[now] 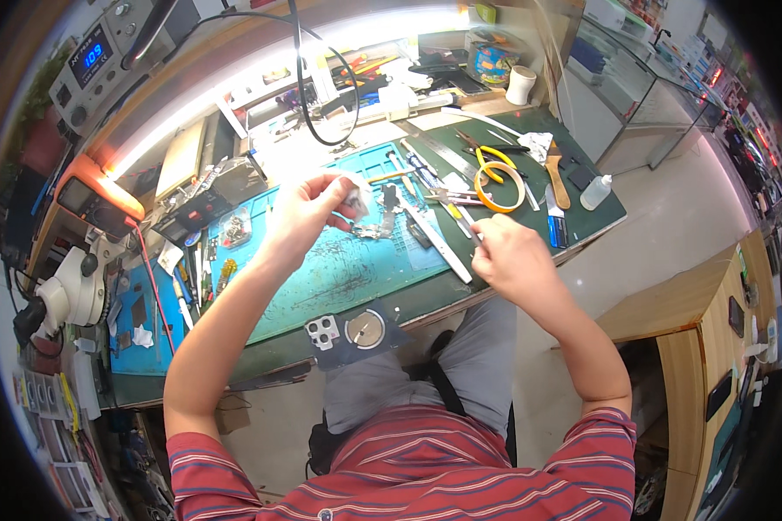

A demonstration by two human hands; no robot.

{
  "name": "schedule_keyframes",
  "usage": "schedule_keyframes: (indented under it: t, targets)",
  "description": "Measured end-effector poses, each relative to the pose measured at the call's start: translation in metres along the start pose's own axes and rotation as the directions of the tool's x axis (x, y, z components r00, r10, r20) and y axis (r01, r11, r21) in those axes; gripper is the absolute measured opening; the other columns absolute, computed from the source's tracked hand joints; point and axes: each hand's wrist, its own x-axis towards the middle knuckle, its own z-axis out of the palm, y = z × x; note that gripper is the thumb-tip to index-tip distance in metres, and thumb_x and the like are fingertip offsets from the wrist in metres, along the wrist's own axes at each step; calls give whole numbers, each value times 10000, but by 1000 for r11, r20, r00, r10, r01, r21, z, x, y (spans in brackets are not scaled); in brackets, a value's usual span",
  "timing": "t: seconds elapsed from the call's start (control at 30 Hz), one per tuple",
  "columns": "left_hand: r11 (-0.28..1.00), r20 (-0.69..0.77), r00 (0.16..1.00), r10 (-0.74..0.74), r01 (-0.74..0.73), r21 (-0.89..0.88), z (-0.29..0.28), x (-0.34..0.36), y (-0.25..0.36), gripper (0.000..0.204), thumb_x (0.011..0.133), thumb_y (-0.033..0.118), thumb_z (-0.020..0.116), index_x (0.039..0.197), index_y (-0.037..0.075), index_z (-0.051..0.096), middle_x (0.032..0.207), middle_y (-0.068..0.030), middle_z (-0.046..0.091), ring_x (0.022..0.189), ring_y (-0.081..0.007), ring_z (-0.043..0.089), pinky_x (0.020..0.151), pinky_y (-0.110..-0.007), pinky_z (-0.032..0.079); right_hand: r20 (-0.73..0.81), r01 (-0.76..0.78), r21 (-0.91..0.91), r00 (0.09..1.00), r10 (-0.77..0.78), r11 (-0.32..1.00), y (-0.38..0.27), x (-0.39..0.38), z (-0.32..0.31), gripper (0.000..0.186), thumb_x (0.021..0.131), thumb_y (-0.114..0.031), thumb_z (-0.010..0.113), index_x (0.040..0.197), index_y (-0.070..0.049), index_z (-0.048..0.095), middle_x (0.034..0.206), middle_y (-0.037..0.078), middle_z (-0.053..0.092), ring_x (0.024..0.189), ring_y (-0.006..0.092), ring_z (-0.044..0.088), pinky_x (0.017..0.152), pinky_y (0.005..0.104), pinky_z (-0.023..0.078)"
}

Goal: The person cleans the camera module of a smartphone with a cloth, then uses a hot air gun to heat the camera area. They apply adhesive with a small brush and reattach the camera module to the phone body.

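My left hand (308, 213) is raised over the blue work mat (321, 291), its fingers pinched on a crumpled white tissue (356, 201). Just below and beyond the tissue lie small silvery phone parts (374, 231) and a dark piece (391, 196). My right hand (511, 253) is at the right side of the bench with its fingers closed. A slim dark tool (473, 233) shows at those fingertips; its kind is hard to make out. Nearby are a yellow tape roll (520, 188), yellow-handled pliers (493, 149) and a long white bar (439, 247).
At the near edge lies a phone back panel (323, 333). A wooden-handled brush (554, 178) and a clear bottle (596, 193) stand at the right. An orange multimeter (100, 201) and a microscope (69, 291) are on the left. A black cable loop (356, 104) hangs above the bench.
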Motion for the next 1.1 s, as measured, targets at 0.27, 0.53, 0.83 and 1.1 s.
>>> schedule_keyframes:
  t: [0.27, 0.53, 0.83, 1.1]
  targets:
    - [980, 178, 979, -96, 124, -153, 26, -47, 25, 277, 1070, 249, 583, 1161, -9, 631, 1022, -113, 731, 809, -127, 708, 597, -236, 543, -114, 12, 890, 974, 198, 455, -52, -9, -18, 147, 913, -50, 753, 1031, -19, 670, 974, 79, 755, 821, 109, 707, 683, 239, 567]
    - [959, 206, 967, -147, 191, -210, 38, -66, 36, 210, 1065, 214, 598, 1089, 6, 615, 957, -123, 720, 721, -163, 724, 572, -261, 570, -493, 371, 657, 870, 1, 656, -71, -14, 12, 238, 842, 3, 797, 1071, -15, 734, 942, 115, 749, 781, 189, 729, 684, 289, 570]
    - [953, 200, 962, -184, 225, -204, 39, -68, 34, 198, 1059, 199, 602, 1087, 4, 613, 938, -122, 720, 703, -170, 722, 567, -264, 569, -436, 319, 728, 898, 51, 607, -67, -22, 20, 213, 889, 29, 748, 1099, -4, 732, 929, 114, 753, 821, 187, 742, 715, 284, 581]
    - [919, 325, 936, -137, 242, -311, 39, -72, 36, 363, 1061, 215, 573, 1352, 1, 609, 1074, -87, 695, 827, -132, 662, 702, -295, 564, -431, 374, 762, 902, -18, 529, -69, -23, 19, 218, 927, 72, 673, 1126, -5, 717, 1035, 141, 735, 881, 215, 744, 740, 303, 621]
